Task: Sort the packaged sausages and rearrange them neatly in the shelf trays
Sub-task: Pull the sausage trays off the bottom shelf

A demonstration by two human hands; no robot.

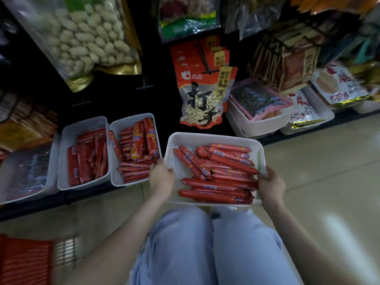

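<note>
Both hands, left point(161, 177) and right point(271, 185), grip the tray point(205, 138), fingertips hidden.

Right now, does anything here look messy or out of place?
Yes. The tray gripped by both hands sits off the shelf, its sausages lying at mixed angles. In the middle shelf tray, one sausage hangs over the left rim.

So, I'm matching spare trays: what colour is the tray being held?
White, plain; the held tray shows best in the head view.
</note>
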